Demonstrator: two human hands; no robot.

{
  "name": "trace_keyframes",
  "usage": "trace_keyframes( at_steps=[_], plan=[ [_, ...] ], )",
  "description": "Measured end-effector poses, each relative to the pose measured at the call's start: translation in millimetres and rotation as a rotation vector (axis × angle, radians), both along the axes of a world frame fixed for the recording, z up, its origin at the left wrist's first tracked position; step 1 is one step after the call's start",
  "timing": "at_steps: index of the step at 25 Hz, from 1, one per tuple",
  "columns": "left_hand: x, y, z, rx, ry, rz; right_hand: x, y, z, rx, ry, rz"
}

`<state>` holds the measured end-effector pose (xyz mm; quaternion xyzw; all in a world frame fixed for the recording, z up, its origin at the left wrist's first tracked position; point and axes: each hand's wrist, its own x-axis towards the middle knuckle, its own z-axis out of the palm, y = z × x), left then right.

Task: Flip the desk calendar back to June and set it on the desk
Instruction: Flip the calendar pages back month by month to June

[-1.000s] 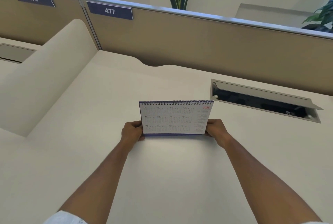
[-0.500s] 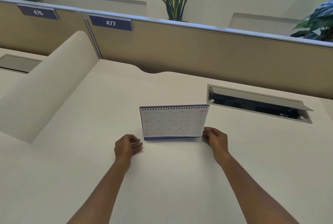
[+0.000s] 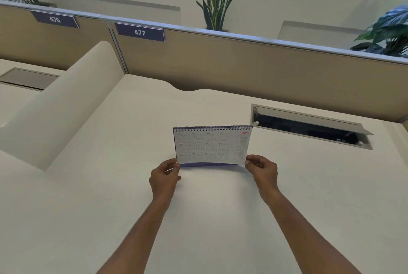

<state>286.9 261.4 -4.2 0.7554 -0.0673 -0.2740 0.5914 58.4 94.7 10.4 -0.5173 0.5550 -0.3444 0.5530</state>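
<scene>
The left hand (image 3: 164, 177) pinches the lower left corner of the calendar (image 3: 212, 145), and the right hand (image 3: 262, 171) pinches the lower right. The calendar is upright at the centre of the frame, low over the desk (image 3: 209, 218), showing a whole-year page, not June. Such thin corner pinches could let it buckle or tip backward.

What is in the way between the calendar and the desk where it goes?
Nothing I can see. The left hand and the right hand pinch the bottom corners of the calendar, and the desk just below it shows nothing on it. The open hatch lies behind, off to the right, apart from it.
</scene>
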Motion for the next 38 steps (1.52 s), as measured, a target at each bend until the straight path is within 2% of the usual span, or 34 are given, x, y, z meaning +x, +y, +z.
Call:
trace_keyframes(
  at_steps=[6,15,32,38],
  plan=[
    [-3,5,5,0.037,-0.029,-0.011,-5,10,-1,0.045,-0.005,-0.02],
    [-5,13,19,-0.106,0.191,-0.023,-11,18,8,0.096,-0.056,-0.025],
    [4,38,56,-0.292,0.329,-0.283,-29,27,32,0.185,-0.134,-0.036],
    [15,40,65,-0.368,0.391,-0.373,-34,23,52,0.294,-0.271,-0.003]
  ],
)
